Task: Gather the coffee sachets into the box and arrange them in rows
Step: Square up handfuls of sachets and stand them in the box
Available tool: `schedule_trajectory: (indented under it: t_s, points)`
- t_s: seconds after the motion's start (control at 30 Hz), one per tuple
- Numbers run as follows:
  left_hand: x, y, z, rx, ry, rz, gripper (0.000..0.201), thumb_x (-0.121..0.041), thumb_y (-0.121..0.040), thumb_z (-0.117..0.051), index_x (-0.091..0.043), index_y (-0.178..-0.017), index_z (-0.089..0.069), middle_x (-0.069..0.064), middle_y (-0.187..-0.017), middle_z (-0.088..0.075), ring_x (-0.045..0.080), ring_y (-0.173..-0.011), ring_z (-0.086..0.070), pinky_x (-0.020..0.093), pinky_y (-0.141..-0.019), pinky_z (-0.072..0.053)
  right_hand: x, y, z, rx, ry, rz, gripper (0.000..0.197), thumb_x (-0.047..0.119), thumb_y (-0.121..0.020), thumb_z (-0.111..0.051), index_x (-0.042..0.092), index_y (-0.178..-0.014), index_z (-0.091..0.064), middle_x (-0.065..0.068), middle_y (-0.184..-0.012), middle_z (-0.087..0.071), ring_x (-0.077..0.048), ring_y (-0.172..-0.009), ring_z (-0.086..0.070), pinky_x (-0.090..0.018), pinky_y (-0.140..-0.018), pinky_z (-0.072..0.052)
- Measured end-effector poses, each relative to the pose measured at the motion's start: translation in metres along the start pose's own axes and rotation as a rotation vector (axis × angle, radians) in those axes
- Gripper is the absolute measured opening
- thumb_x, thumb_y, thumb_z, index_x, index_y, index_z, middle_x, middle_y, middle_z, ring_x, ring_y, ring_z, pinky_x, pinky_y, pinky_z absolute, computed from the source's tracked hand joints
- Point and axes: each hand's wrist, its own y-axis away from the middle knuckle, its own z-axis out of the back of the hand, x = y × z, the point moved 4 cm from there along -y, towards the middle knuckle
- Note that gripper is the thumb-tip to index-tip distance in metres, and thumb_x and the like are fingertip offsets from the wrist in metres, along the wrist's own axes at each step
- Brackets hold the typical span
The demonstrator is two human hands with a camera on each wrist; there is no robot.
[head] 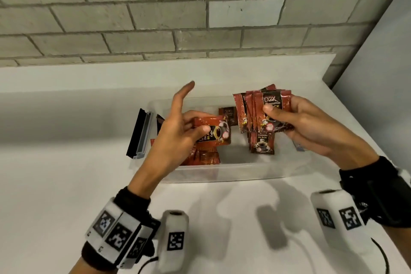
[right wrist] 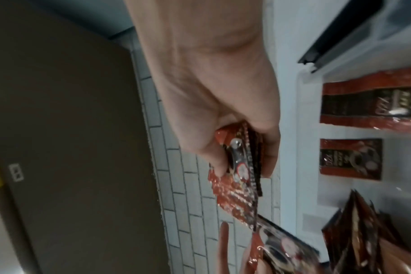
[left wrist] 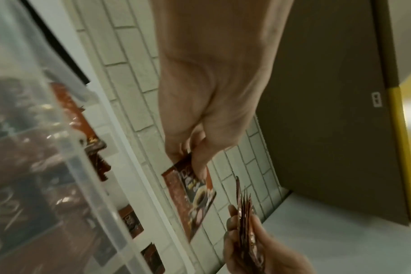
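On the white desk (head: 66, 162) stands a clear box (head: 222, 172), its near wall toward the person. Both hands hover above it. The left hand (head: 178, 138) pinches one sachet (head: 213, 131) between thumb and curled fingers, forefinger pointing up and away; the sachet lies slantwise over the box's left half. The right hand (head: 311, 127) has its grip closed on a fanned stack (head: 264, 109) of sachets, thumb across the front one, held upright over the right half. Inside the box, loose sachets (head: 204, 158) lie heaped at the near left under the left hand, one sachet (head: 262, 142) stands below the stack, and another (head: 229, 115) sits farther back; the blurred wrist views perhaps show more along the wall. Just left of the box a black-edged lid (head: 140, 133) rests. Beyond, a brick wall (head: 155, 18).
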Motion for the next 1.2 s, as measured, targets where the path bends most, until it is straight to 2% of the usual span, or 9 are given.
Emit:
schedule_trajectory:
  t_s: [0.1, 0.23, 0.4, 0.5, 0.67, 0.73, 0.9, 1.07, 1.2]
  points:
    - [-0.006, -0.009, -0.007, 0.153, -0.129, 0.004, 0.106, 0.009, -0.083, -0.062, -0.045, -0.145, 0.005, 0.004, -0.109, -0.063, 0.015, -0.089, -0.069, 0.033, -0.085, -0.055, 0.008, -0.002, -0.006, 0.116, 0.173, 0.008, 0.040, 0.024, -0.079, -0.061, 0.012, -0.117, -0.059, -0.004, -0.108, -0.071, -0.017, -0.100, -0.068, -0.028, -0.088, -0.053]
    - [-0.018, -0.023, -0.012, 0.252, -0.190, 0.001, 0.109, 0.011, -0.076, -0.070, -0.052, -0.136, -0.004, 0.004, -0.119, -0.041, 0.018, -0.073, -0.070, 0.029, -0.069, -0.059, 0.005, -0.006, -0.018, 0.251, 0.291, -0.063, 0.039, 0.024, -0.082, -0.062, 0.011, -0.118, -0.059, -0.005, -0.111, -0.070, -0.020, -0.103, -0.067, -0.032, -0.090, -0.054]
    - [-0.029, -0.029, -0.012, 0.345, -0.181, 0.016, 0.099, 0.004, -0.070, -0.077, -0.042, -0.132, -0.016, -0.001, -0.120, -0.037, 0.013, -0.084, -0.067, 0.031, -0.068, -0.059, -0.008, -0.005, -0.029, 0.352, 0.144, -0.162, 0.034, 0.013, -0.082, -0.058, 0.009, -0.115, -0.060, -0.004, -0.107, -0.071, -0.017, -0.099, -0.067, -0.025, -0.082, -0.055]
    - [-0.025, -0.028, -0.010, 0.309, -0.055, 0.043, 0.088, -0.001, -0.071, -0.076, -0.034, -0.132, -0.022, 0.001, -0.121, -0.039, 0.006, -0.087, -0.066, 0.033, -0.078, -0.059, -0.014, -0.003, -0.027, 0.334, 0.032, -0.175, 0.045, 0.017, -0.079, -0.060, 0.006, -0.123, -0.057, -0.013, -0.117, -0.067, -0.025, -0.106, -0.064, -0.034, -0.092, -0.053]
    - [-0.014, -0.018, -0.018, 0.187, 0.054, 0.124, 0.073, -0.058, -0.075, -0.055, -0.037, -0.139, -0.027, -0.016, -0.126, -0.047, 0.002, -0.105, -0.059, 0.044, -0.102, -0.046, -0.015, -0.008, -0.027, 0.125, -0.063, -0.062, 0.046, 0.018, -0.079, -0.060, 0.006, -0.123, -0.057, -0.010, -0.112, -0.069, -0.022, -0.104, -0.066, -0.031, -0.091, -0.053]
    - [-0.013, -0.015, -0.026, 0.137, 0.051, 0.163, 0.084, -0.063, -0.070, -0.055, -0.035, -0.143, -0.023, -0.016, -0.132, -0.045, 0.002, -0.114, -0.051, 0.043, -0.107, -0.040, -0.015, -0.007, -0.035, 0.086, -0.101, -0.011, 0.046, 0.019, -0.080, -0.058, 0.007, -0.125, -0.056, -0.010, -0.114, -0.068, -0.022, -0.106, -0.065, -0.030, -0.092, -0.053]
    - [-0.003, -0.012, -0.033, -0.092, 0.154, 0.240, 0.091, -0.048, -0.069, -0.072, -0.031, -0.143, -0.022, -0.010, -0.133, -0.043, 0.008, -0.125, -0.041, 0.017, -0.086, -0.041, -0.020, -0.008, -0.035, -0.068, -0.259, 0.005, 0.050, 0.022, -0.080, -0.062, 0.003, -0.126, -0.055, -0.007, -0.105, -0.071, -0.020, -0.100, -0.066, -0.031, -0.084, -0.052]
    - [0.013, -0.006, -0.060, 0.104, 0.396, 0.328, 0.061, -0.015, -0.082, -0.068, -0.012, -0.135, -0.039, 0.006, -0.118, -0.063, 0.016, -0.112, -0.060, 0.028, -0.095, -0.048, -0.022, -0.002, -0.051, 0.036, -0.316, -0.062, 0.033, 0.011, -0.094, -0.035, 0.006, -0.118, -0.056, -0.010, -0.097, -0.066, -0.015, -0.085, -0.061, -0.020, -0.066, -0.053]
    - [0.006, -0.008, -0.063, 0.124, 0.444, 0.304, 0.035, 0.009, -0.083, -0.053, -0.005, -0.116, -0.056, 0.010, -0.095, -0.066, 0.018, -0.096, -0.063, 0.036, -0.093, -0.050, -0.022, -0.002, -0.055, -0.013, 0.329, 0.036, 0.023, 0.026, -0.098, -0.030, 0.031, -0.103, -0.052, -0.001, -0.119, -0.050, -0.011, -0.110, -0.044, -0.030, -0.096, -0.042]
